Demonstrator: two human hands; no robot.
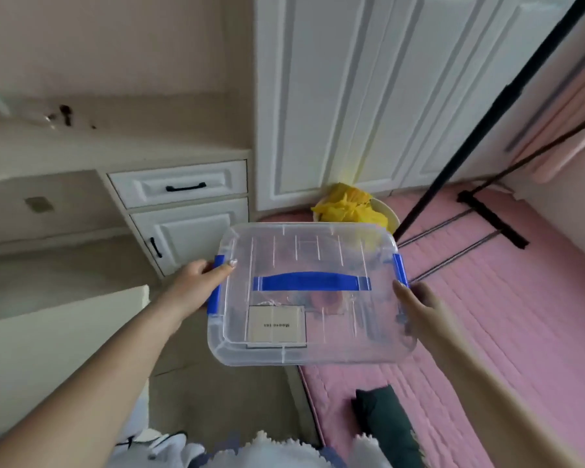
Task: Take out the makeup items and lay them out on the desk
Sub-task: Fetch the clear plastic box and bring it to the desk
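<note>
A clear plastic storage box (313,346) with a shut lid, a blue handle (309,282) on top and blue side latches is held in the air in front of me. My left hand (196,282) grips its left side by the latch. My right hand (419,309) grips its right side. Through the lid I make out a beige card box (276,324) and some blurred dark and pinkish items. The beige desk (115,146) lies at the upper left, apart from the box.
White drawers and a cabinet door (183,211) stand under the desk's right end. A white wardrobe (385,96) rises behind. A bin with a yellow bag (352,207), a black rack's legs (487,214) and a pink mat (504,332) lie right. A white chair back (65,349) is left.
</note>
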